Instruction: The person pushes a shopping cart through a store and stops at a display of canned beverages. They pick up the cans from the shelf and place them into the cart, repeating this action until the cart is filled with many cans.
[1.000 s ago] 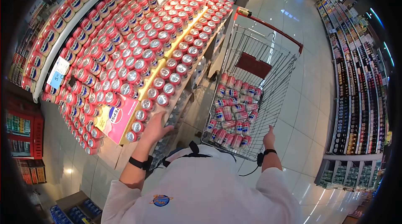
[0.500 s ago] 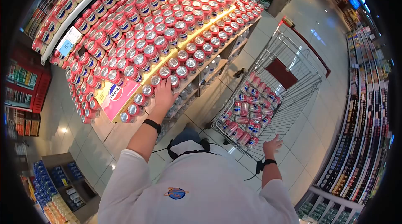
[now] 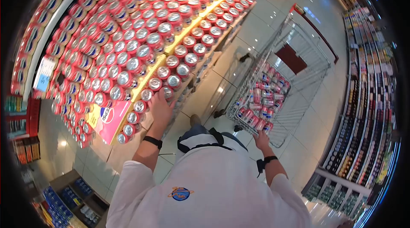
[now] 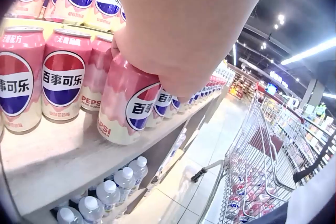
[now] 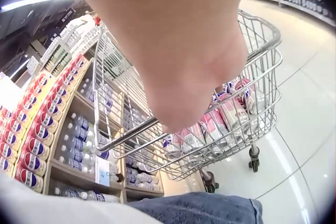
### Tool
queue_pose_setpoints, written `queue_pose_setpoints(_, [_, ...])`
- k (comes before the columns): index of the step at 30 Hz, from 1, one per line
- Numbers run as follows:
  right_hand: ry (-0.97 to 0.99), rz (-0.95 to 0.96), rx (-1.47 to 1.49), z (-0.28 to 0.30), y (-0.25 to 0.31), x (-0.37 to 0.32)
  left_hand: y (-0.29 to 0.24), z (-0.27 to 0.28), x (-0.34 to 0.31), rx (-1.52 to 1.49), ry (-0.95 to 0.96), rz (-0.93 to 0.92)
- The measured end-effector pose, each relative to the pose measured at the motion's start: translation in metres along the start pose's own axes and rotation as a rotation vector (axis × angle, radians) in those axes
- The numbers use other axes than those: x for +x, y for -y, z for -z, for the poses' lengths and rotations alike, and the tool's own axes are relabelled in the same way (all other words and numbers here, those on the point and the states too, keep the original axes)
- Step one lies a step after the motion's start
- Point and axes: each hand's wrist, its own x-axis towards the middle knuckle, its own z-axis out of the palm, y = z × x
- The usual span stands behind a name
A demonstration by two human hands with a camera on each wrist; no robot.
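Note:
In the head view my left hand (image 3: 159,110) is at the front row of pink cans on the display. The left wrist view shows that hand (image 4: 163,40) over the top of a slightly tilted pink can (image 4: 128,103) at the shelf edge, gripping it; most fingers are hidden. Upright cans (image 4: 63,77) stand beside it. My right hand (image 3: 262,139) holds the near end of the shopping cart (image 3: 314,95). From the right wrist, the hand (image 5: 184,82) covers part of the metal rim (image 5: 126,136), fingertips hidden. Pink cans (image 3: 267,93) lie in the cart.
A yellow strip (image 3: 181,36) divides the raised cans from the front rows. A pink sign (image 3: 110,119) stands at the display's near corner. Bottles (image 4: 125,178) fill the shelf below. Tiled floor (image 3: 220,89) lies between display and cart; shelving (image 3: 363,95) runs along the right.
My left hand has gone from hovering beside the front row to gripping a can there. The right hand, earlier just off the cart, now holds its near rim.

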Motion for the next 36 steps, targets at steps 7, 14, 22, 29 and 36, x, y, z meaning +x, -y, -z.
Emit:
queue_pose_setpoints(7, [-0.006,-0.069,-0.114,0.031,-0.011,0.023,-0.008,-0.001,0.002,-0.032,-0.001,0.074])
queue_pose_setpoints(14, [0.122,-0.019,-0.088,0.076,-0.021,0.043,-0.008,-0.007,0.006,0.083,0.027,0.14])
queue_pose_setpoints(22, [0.166,0.122,-0.087,0.101,-0.047,0.069,-0.006,-0.005,0.008,0.102,0.031,0.073])
queue_pose_setpoints(29, [0.126,0.222,-0.067,0.103,-0.054,0.078,-0.019,0.019,-0.004,-0.085,0.026,0.021])
queue_pose_setpoints(36, [0.227,0.148,-0.049,0.109,-0.043,0.068,-0.115,0.081,0.029,-0.345,0.098,-0.172])
